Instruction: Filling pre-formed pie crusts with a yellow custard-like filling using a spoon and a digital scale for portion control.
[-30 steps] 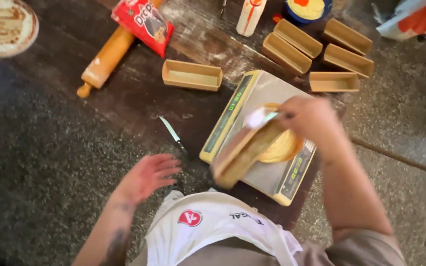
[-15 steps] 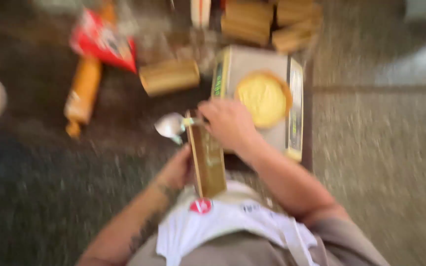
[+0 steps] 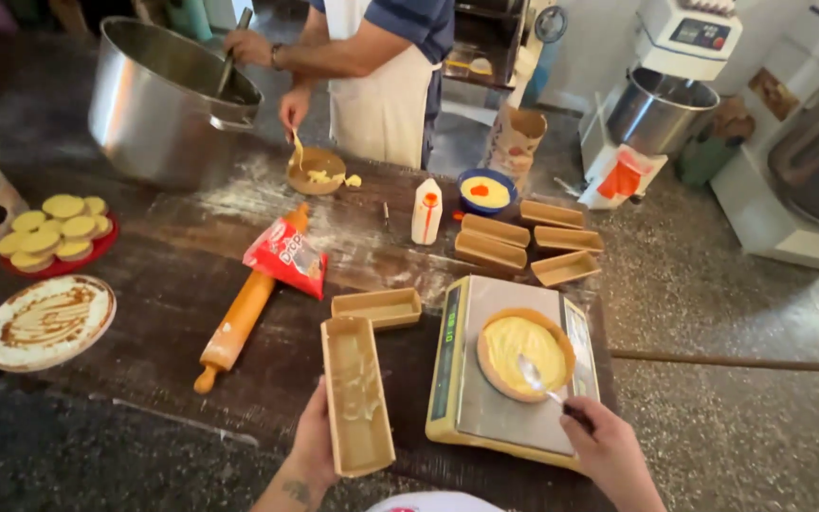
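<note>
Head view: the left hand (image 3: 313,446) grips the near end of a long rectangular loaf tin (image 3: 355,393), now lying flat on the dark worktop (image 3: 144,379) beside the scale (image 3: 509,370); half a second earlier it stood tilted on end. The right hand (image 3: 609,453) holds a spoon (image 3: 542,377), its bowl dipped into the yellow batter bowl (image 3: 525,353) on the scale. Filling appears under way.

Single head-worn view, looking steeply down and forward across the dark worktable (image 3: 144,398), the person's own hands close at the bottom edge, scale (image 3: 509,379) near, co-worker (image 3: 381,66) and mixers (image 3: 661,104) far at the top
</note>
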